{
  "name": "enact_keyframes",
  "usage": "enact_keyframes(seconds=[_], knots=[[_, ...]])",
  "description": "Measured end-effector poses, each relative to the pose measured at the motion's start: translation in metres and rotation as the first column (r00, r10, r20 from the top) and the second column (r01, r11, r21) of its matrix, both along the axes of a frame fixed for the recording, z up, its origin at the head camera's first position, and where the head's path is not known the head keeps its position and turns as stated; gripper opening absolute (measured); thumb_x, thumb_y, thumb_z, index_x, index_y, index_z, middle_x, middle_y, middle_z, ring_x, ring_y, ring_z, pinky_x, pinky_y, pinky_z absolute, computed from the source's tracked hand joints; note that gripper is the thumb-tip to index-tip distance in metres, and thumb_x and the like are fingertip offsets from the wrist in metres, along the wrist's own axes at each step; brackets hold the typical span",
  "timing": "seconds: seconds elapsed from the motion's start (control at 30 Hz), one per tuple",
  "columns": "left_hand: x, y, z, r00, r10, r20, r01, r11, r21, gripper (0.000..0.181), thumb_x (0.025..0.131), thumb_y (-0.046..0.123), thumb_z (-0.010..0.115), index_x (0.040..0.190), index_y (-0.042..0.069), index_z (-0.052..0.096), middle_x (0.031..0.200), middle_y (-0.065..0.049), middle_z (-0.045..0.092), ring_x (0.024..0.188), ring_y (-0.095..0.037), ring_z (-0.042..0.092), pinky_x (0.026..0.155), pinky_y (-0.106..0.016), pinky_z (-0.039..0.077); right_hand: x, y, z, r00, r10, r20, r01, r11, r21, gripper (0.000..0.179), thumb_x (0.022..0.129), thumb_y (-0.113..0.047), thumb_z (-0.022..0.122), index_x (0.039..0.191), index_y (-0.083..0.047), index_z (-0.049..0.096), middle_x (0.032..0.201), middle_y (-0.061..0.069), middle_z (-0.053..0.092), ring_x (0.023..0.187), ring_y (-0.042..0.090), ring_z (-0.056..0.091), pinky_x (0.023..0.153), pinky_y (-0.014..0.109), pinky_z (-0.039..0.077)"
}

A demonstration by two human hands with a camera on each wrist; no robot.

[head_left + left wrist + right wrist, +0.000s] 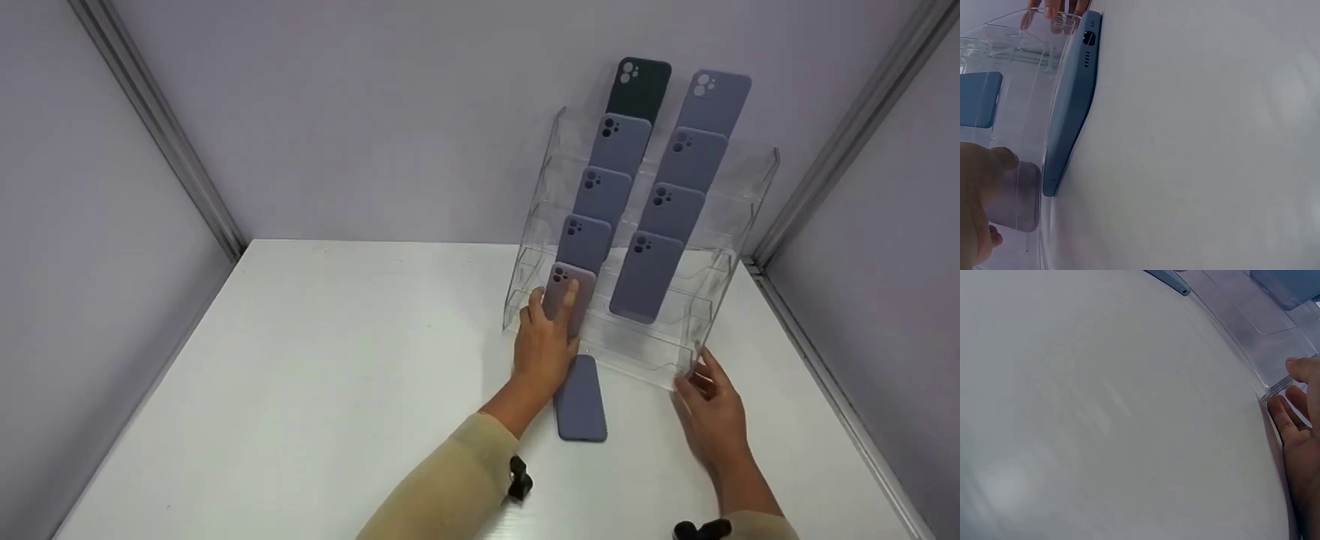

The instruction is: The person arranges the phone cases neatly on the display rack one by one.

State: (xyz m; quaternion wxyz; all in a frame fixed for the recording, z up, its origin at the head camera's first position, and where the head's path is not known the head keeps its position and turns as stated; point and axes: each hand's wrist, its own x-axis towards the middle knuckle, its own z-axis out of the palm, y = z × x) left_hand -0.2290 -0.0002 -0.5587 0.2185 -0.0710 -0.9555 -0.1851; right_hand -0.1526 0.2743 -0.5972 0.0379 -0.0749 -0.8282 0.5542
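Note:
A pinkish phone case sits in the lowest tier of a clear acrylic display rack, at the bottom of the left column. My left hand grips this case by its sides, one finger lying on its back below the camera holes. In the left wrist view, the pinkish case shows through the clear plastic. At the rack's front right corner, my right hand pinches the side panel between thumb and fingers. A blue-grey phone lies flat on the table in front of the rack, beside my left wrist.
Several blue-grey cases stand in two stepped columns on the rack, with a dark green case at the top left. The white table extends left of the rack. Walls enclose the back and both sides.

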Motion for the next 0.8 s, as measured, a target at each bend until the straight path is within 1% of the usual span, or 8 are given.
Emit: enact_keyframes(seconds=[0.1,0.23,0.33,0.4,0.53,0.7,0.73,0.8], knots=[[0.006,-0.001,0.002,1.000,-0.001,-0.010,0.001,1.000,-0.010,0.107,0.089,0.040,0.091,0.169,0.046,0.020,0.162,-0.017,0.040,0.127,-0.031,0.062,0.097,-0.038,0.061,0.001,0.001,-0.001,1.000,-0.002,-0.007,0.002,1.000,0.020,0.080,0.110,-0.044,0.063,0.175,-0.038,0.016,0.171,0.012,0.044,0.145,0.020,0.048,0.096,0.000,0.042],[0.016,-0.002,0.006,1.000,0.009,0.002,-0.009,0.999,-0.051,0.105,0.088,0.046,0.090,0.169,0.044,0.023,0.164,-0.017,0.039,0.132,-0.032,0.059,0.106,-0.040,0.057,0.000,0.003,-0.002,1.000,-0.002,-0.016,0.002,0.999,0.037,0.080,0.110,-0.042,0.063,0.175,-0.036,0.016,0.170,0.013,0.045,0.148,0.027,0.049,0.095,-0.001,0.041],[0.025,-0.002,0.009,0.999,0.024,0.044,-0.019,0.993,-0.112,0.103,0.087,0.053,0.089,0.169,0.043,0.028,0.167,-0.016,0.037,0.137,-0.032,0.056,0.110,-0.042,0.054,-0.001,0.004,-0.002,1.000,0.004,-0.017,-0.004,1.000,0.030,0.080,0.111,-0.039,0.062,0.175,-0.035,0.015,0.170,0.016,0.043,0.151,0.033,0.048,0.093,-0.002,0.041],[0.033,-0.002,0.011,0.995,0.038,0.092,-0.023,0.988,-0.156,0.103,0.086,0.058,0.088,0.169,0.042,0.029,0.169,-0.015,0.036,0.140,-0.033,0.053,0.112,-0.042,0.052,-0.001,0.004,-0.001,1.000,0.008,-0.011,-0.008,1.000,0.021,0.081,0.111,-0.037,0.062,0.175,-0.035,0.014,0.171,0.017,0.042,0.152,0.034,0.047,0.092,-0.003,0.040],[0.049,-0.001,0.011,0.977,0.050,0.208,-0.002,0.975,-0.221,0.100,0.086,0.066,0.084,0.168,0.038,0.034,0.170,-0.014,0.036,0.145,-0.033,0.051,0.117,-0.045,0.049,-0.001,0.004,0.000,1.000,0.013,0.004,-0.013,1.000,0.006,0.081,0.111,-0.036,0.062,0.175,-0.035,0.013,0.172,0.017,0.040,0.154,0.035,0.046,0.092,-0.003,0.040],[0.069,0.002,0.006,0.950,0.019,0.311,0.068,0.962,-0.265,0.091,0.089,0.073,0.076,0.163,0.029,0.047,0.165,-0.012,0.046,0.144,-0.031,0.052,0.112,-0.044,0.050,-0.001,0.002,0.001,1.000,0.016,-0.002,-0.016,1.000,0.017,0.082,0.111,-0.037,0.062,0.176,-0.031,0.012,0.172,0.019,0.040,0.153,0.035,0.046,0.091,-0.003,0.040],[0.073,0.003,0.006,0.945,0.009,0.327,0.084,0.960,-0.267,0.090,0.089,0.075,0.074,0.162,0.028,0.049,0.165,-0.012,0.047,0.143,-0.031,0.052,0.111,-0.044,0.050,-0.001,0.001,0.001,1.000,0.017,-0.007,-0.017,1.000,0.024,0.081,0.111,-0.037,0.062,0.176,-0.030,0.013,0.171,0.019,0.040,0.152,0.034,0.047,0.091,-0.003,0.040],[0.080,0.003,0.006,0.930,-0.018,0.368,0.121,0.958,-0.261,0.089,0.091,0.077,0.070,0.162,0.026,0.051,0.167,-0.013,0.046,0.144,-0.030,0.050,0.111,-0.044,0.050,-0.001,0.000,0.002,1.000,0.018,-0.018,-0.017,0.999,0.033,0.081,0.111,-0.037,0.062,0.176,-0.029,0.014,0.170,0.019,0.041,0.146,0.024,0.050,0.092,-0.003,0.041]])
